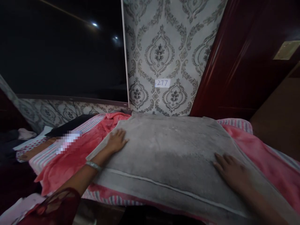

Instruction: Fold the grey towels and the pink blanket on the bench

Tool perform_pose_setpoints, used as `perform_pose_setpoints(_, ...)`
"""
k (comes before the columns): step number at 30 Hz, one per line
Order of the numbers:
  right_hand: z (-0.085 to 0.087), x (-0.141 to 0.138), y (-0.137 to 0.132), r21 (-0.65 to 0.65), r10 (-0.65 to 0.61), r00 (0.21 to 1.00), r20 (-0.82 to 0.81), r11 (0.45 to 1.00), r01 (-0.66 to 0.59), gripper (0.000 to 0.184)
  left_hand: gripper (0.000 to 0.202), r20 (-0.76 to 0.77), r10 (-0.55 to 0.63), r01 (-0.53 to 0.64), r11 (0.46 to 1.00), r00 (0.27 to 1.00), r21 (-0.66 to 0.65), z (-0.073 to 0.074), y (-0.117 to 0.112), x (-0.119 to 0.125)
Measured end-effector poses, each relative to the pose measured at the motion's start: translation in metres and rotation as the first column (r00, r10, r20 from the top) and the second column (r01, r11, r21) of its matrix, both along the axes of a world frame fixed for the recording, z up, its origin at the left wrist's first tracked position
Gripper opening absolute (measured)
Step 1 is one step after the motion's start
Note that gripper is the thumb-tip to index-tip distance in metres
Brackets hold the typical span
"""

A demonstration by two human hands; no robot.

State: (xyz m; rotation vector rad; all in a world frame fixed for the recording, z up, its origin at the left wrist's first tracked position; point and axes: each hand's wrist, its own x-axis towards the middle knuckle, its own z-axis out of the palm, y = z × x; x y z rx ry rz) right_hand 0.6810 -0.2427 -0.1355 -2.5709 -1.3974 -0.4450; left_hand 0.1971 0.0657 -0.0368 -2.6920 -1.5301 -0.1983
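Closest is a red sleeve (58,207), lower left of the frame. I see the grey cloth (164,150) spread across the centre, over pink cloth (70,164). The left hand (116,140) lies open near its left edge; the right hand (231,170), blurred, is at lower right; they are well apart, gripping nothing. I judge this step is smoothing; next move calls for flat, even pressure.

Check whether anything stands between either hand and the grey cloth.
Nothing visible does: the left hand rests on the grey cloth, and the blurred right hand appears to as well.
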Motion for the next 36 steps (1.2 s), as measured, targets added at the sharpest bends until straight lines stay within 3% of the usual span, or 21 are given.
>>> perform_pose_setpoints(3,0.033,-0.038,0.066,-0.070,0.111,0.994,-0.017,0.991,-0.112,0.060,0.067,-0.018,-0.281,0.278,0.955,0.959,-0.101,0.000,-0.005,0.063)
perform_pose_setpoints(5,0.044,-0.056,0.102,-0.096,0.185,0.982,-0.027,0.978,-0.186,0.059,0.067,-0.005,-0.338,0.334,0.932,0.941,-0.142,-0.003,-0.004,0.096)
perform_pose_setpoints(7,0.043,-0.062,0.123,-0.120,0.218,0.975,-0.049,0.968,-0.222,0.059,0.066,-0.003,-0.320,0.316,0.937,0.948,-0.149,-0.007,0.006,0.112)
perform_pose_setpoints(9,0.032,-0.058,0.132,-0.130,0.225,0.972,-0.063,0.964,-0.232,0.060,0.066,-0.006,-0.255,0.252,0.958,0.967,-0.139,-0.010,0.025,0.108)
perform_pose_setpoints(13,0.010,-0.042,0.131,-0.094,0.246,0.968,-0.056,0.964,-0.250,0.061,0.066,-0.019,-0.075,0.072,0.988,0.997,-0.134,-0.008,0.075,0.068)
perform_pose_setpoints(18,0.015,-0.045,0.128,-0.106,0.234,0.969,-0.083,0.964,-0.242,0.061,0.069,-0.017,0.132,-0.133,0.985,0.991,-0.112,-0.009,0.117,0.038)
perform_pose_setpoints(22,0.031,-0.041,0.134,-0.157,0.257,0.962,-0.090,0.950,-0.269,0.059,0.069,0.013,0.172,-0.171,0.983,0.985,-0.068,-0.016,0.124,0.040)
perform_pose_setpoints(25,0.041,-0.012,0.136,-0.217,0.215,0.971,-0.104,0.948,-0.233,0.059,0.070,0.017,0.176,-0.174,0.983,0.984,-0.060,-0.018,0.128,0.042)
perform_pose_setpoints(31,0.040,0.057,0.106,-0.184,-0.085,0.987,-0.140,0.981,0.058,0.062,0.072,0.021,0.196,-0.195,0.979,0.980,-0.062,-0.018,0.135,0.040)
perform_pose_setpoints(36,0.037,0.064,0.091,-0.115,-0.266,0.954,-0.136,0.961,0.251,0.066,0.073,0.047,0.193,-0.190,0.980,0.980,-0.062,-0.019,0.137,0.041)
